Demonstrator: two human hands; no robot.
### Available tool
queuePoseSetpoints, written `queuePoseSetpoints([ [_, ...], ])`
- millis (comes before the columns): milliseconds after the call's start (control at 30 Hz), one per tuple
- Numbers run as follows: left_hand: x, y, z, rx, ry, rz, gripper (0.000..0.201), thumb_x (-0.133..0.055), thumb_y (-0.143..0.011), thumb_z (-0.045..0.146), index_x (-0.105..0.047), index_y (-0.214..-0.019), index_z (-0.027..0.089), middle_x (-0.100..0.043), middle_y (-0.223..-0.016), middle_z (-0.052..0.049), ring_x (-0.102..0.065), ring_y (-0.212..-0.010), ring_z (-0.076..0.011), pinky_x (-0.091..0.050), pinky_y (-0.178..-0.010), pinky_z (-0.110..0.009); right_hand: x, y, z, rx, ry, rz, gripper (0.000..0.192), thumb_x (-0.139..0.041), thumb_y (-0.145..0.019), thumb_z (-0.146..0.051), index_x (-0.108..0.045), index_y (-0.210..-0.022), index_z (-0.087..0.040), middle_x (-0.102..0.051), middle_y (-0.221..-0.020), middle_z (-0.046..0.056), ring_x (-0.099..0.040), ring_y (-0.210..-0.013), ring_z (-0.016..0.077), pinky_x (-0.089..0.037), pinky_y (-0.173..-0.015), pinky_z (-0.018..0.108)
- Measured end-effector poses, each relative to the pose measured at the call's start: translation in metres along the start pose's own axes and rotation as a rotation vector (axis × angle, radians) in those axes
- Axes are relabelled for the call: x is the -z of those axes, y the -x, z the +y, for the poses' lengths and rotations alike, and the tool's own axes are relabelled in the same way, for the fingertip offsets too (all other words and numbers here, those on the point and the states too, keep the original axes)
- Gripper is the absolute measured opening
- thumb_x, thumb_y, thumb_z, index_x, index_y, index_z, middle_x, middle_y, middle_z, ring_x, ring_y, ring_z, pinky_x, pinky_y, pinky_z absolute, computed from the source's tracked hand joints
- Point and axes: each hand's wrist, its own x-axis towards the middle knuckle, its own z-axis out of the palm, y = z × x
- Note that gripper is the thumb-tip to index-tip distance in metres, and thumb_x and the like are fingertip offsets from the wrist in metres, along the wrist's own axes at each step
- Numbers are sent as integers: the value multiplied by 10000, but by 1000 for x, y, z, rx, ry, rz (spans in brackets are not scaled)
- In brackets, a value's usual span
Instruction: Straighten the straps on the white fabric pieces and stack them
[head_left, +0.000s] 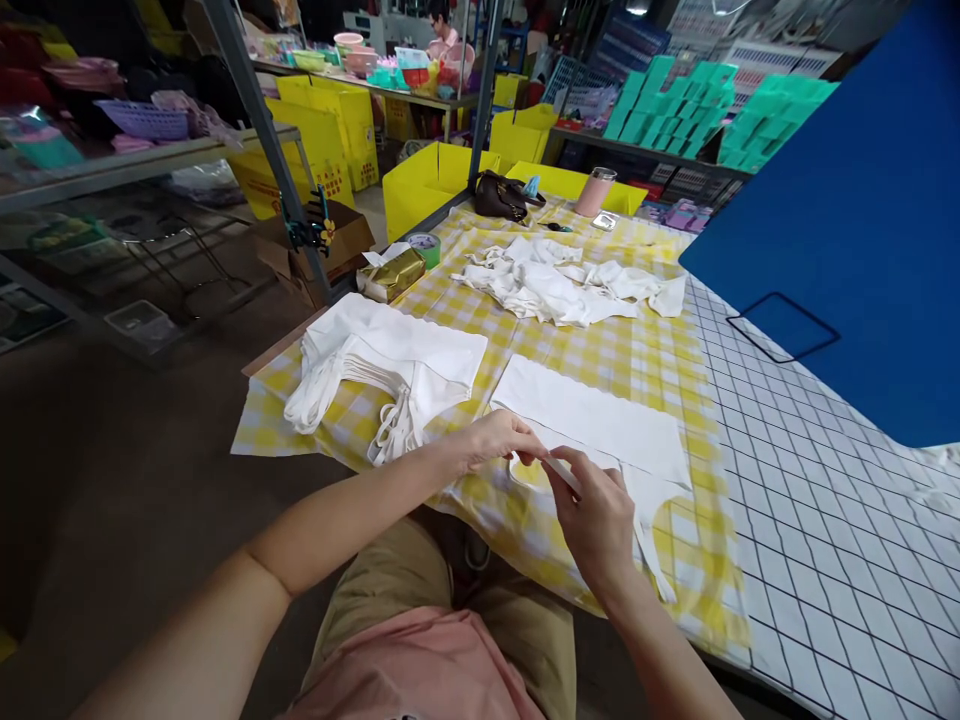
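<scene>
In the head view we see our left hand [499, 438] and right hand [596, 520] meeting at the near edge of the tabletop [622, 350], which is covered with a yellow-and-white checked cloth. Both hands work on a flat white fabric piece with long straps [600, 420] lying spread just beyond them. The left grip is pinched closed on a strap end at the near left corner of that piece; the right grip is also closed, its thumb and fingers grasping the same strap just to the right, so the two hands nearly touch. Further straps trail down toward the near edge on the right of the right hand.

To the left, well apart from the hands, lies a neat stack of folded white fabric pieces [390, 365] with straps hanging off its near side. Farther off, a loose heap of unfolded white fabric [562, 280] lies in the middle of the tabletop. Beyond the stack sit a gold foil packet [391, 275] and a green tape roll [425, 247]; a dark brown bag [501, 195] and a pink tumbler [595, 191] stand at the far end. A large blue board [847, 220] fills the right side.
</scene>
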Motion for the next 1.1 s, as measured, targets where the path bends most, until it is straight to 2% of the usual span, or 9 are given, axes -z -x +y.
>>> queuePoseSetpoints([
  [67,3,-3,1,39,-28,-40,171,-609,-644,271,-608,-565,120,-559,-543,17,-493,-552,-80,-380,-583,-212,-1,-1,4,113,83,-8,238,-431,-891,-318,-603,-761,-216,-635,-626,28,-533,-567,143,-312,-622,279],
  [133,6,-8,1,36,-133,-80,189,-584,-686,277,-604,-584,120,-555,-552,15,-508,-563,-89,-390,-582,-215,-3,-5,9,109,76,-39,244,-440,-885,-310,-612,-741,-215,-652,-660,33,-553,-601,150,-316,-635,282],
  [200,9,-18,-1,-49,-350,-42,187,-549,-737,267,-620,-647,120,-569,-606,3,-532,-607,-107,-405,-597,-225,-5,-12,18,-6,-10,-55,245,-450,-866,-339,-620,-749,-207,-656,-697,38,-561,-619,157,-339,-629,278],
  [333,12,-46,-12,-393,-929,145,201,-517,-769,147,-635,-931,133,-596,-941,-57,-556,-896,-168,-432,-794,-275,-17,-35,46,-292,-211,-110,279,-518,-764,-435,-642,-741,-186,-619,-705,38,-540,-613,159,-380,-605,275],
  [433,13,-68,-20,-567,-1220,82,285,-509,-777,111,-598,-1045,151,-565,-1030,-72,-525,-993,-186,-422,-864,-286,-29,-51,67,-399,-300,-147,327,-561,-677,-484,-650,-696,-170,-617,-703,47,-542,-628,164,-403,-610,288],
  [567,14,-85,-24,-568,-1475,-2,206,-474,-807,113,-622,-951,122,-585,-988,-94,-529,-968,-208,-441,-831,-295,-44,-61,85,-446,-351,-180,406,-548,-668,-538,-656,-701,-148,-605,-579,32,-535,-563,153,-412,-541,274],
  [700,15,-93,-25,-565,-1510,-27,205,-456,-830,140,-639,-914,109,-604,-959,-105,-530,-970,-216,-448,-810,-300,-49,-61,93,-461,-385,-199,424,-547,-670,-541,-664,-728,-137,-609,-552,28,-535,-544,145,-413,-509,257],
  [900,20,-105,-24,-386,-1236,35,192,-518,-791,194,-673,-898,157,-629,-927,-62,-522,-988,-203,-445,-813,-283,-50,-66,93,-460,-367,-187,405,-544,-664,-523,-672,-743,-147,-619,-552,35,-543,-533,158,-414,-519,273],
  [1100,24,-113,-23,-336,-1139,22,215,-532,-769,240,-682,-894,150,-640,-889,-68,-532,-972,-198,-440,-798,-264,-52,-74,85,-390,-291,-143,322,-522,-664,-464,-675,-711,-185,-679,-683,68,-579,-628,191,-425,-626,311],
])
